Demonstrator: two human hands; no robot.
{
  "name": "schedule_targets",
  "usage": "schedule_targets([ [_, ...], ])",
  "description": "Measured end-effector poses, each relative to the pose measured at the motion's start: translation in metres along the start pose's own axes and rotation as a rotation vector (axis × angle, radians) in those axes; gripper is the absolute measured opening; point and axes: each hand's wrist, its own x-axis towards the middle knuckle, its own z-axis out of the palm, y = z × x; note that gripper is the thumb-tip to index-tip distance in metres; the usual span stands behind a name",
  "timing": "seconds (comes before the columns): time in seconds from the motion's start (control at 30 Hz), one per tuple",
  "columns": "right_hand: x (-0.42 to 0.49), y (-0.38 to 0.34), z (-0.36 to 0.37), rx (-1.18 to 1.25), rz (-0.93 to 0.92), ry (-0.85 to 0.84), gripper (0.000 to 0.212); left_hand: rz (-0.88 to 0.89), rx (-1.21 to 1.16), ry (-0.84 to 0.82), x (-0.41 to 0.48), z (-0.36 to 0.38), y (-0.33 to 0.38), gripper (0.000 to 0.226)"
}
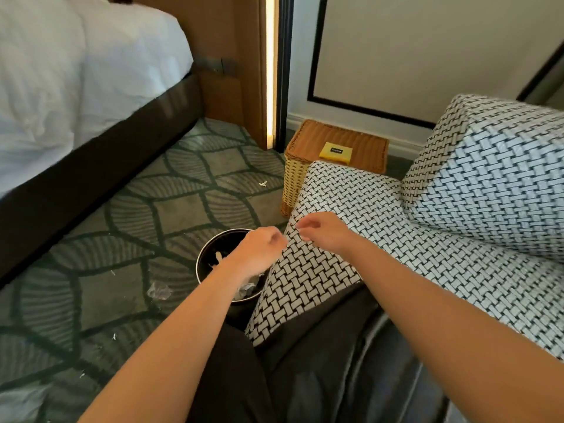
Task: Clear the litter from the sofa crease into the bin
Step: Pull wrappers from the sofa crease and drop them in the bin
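A round black bin [210,248] stands on the carpet against the front left corner of the sofa, with white crumpled litter [248,286] inside. My left hand [259,248] hovers over the bin's right side, fingers curled into a loose fist; what it holds is hidden. My right hand [323,232] is just beside it, above the sofa seat [351,193], fingertips pinched together. The sofa is woven black and white, and its crease [406,209] runs between seat and back cushion [494,178]. No litter shows in the crease.
Small white scraps [262,183] and a clear plastic wrapper [158,291] lie on the patterned green carpet. A wicker box [335,138] with a yellow card [335,152] sits behind the sofa arm. A bed [76,87] fills the left side.
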Motion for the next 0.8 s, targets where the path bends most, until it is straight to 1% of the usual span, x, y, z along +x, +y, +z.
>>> schedule_targets([
  [0.1, -0.037, 0.015, -0.038, 0.017, -0.01, 0.049, 0.023, 0.101, 0.029, -0.013, -0.017, 0.013, 0.045, 0.025],
  [0.23, -0.097, 0.052, -0.083, 0.069, 0.021, 0.16, 0.021, 0.259, 0.069, -0.084, -0.034, 0.044, 0.101, 0.03],
  [0.4, -0.174, 0.132, -0.113, 0.144, 0.186, 0.361, 0.025, 0.445, 0.134, -0.267, -0.061, 0.105, 0.164, 0.034],
  [0.47, -0.2, 0.168, -0.116, 0.172, 0.277, 0.462, 0.027, 0.476, 0.164, -0.34, -0.069, 0.131, 0.181, 0.035],
  [0.57, -0.23, 0.225, -0.115, 0.102, 0.417, 0.611, 0.032, 0.488, 0.171, -0.433, -0.072, 0.172, 0.196, 0.032],
  [0.67, -0.253, 0.264, -0.106, -0.102, 0.601, 0.729, 0.037, 0.517, 0.173, -0.498, -0.073, 0.208, 0.203, 0.035],
  [0.73, -0.269, 0.286, -0.096, -0.239, 0.694, 0.804, 0.043, 0.507, 0.167, -0.53, -0.074, 0.23, 0.206, 0.035],
  [0.8, -0.282, 0.298, -0.085, -0.282, 0.75, 0.865, 0.051, 0.494, 0.174, -0.521, -0.073, 0.25, 0.203, 0.036],
])
